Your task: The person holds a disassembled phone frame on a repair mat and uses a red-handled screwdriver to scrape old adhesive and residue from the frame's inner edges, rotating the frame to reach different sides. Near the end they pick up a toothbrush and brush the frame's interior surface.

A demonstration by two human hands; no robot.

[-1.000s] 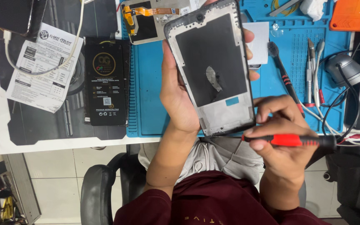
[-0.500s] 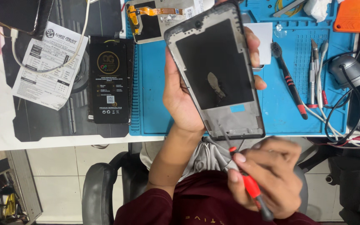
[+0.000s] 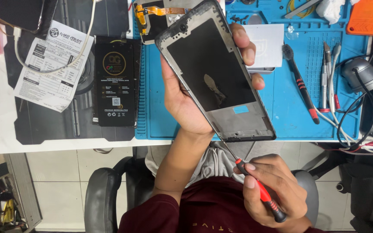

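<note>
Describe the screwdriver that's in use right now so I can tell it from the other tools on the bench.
Start at the blue work mat, then drop below its front edge to the phone frame held in the left hand. The screwdriver is in the right hand, its thin tip at the frame's lower edge. Unlike the red-and-black tool lying on the mat, it is held.

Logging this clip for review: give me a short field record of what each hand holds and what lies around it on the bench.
left hand: left hand grips a phone frame by its long edges, raised over the blue mat
right hand: right hand holds a red-and-black screwdriver, tip at the frame's lower corner
mat items: black-and-red brush, tweezers, white card
left of mat: black box, printed paper sheet
far right: orange tray, black cables
</note>
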